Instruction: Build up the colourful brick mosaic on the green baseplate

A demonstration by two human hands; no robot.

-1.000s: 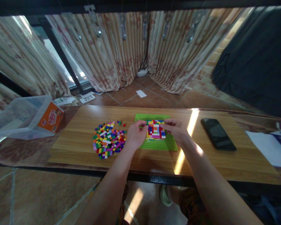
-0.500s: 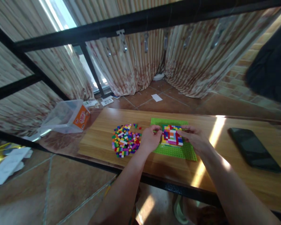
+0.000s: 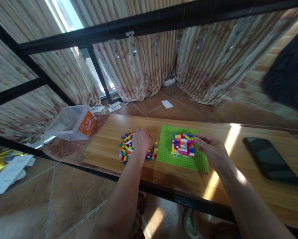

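Holding the left hand (image 3: 141,142), back upward, over the loose bricks (image 3: 125,148) on the left part of the desk (image 3: 103,149); hiding the fingertips from view, so leaving no way to tell between spread and pinching. Holding the right hand (image 3: 211,150) at the right edge of the multicoloured brick build (image 3: 182,146), bringing thumb and forefinger near each other, leaving unclear whether pinching or touching anything. Seeing the build sitting on the green baseplate (image 3: 165,158), between both hands, and a black phone (image 3: 270,160) lying farther right on the desk.
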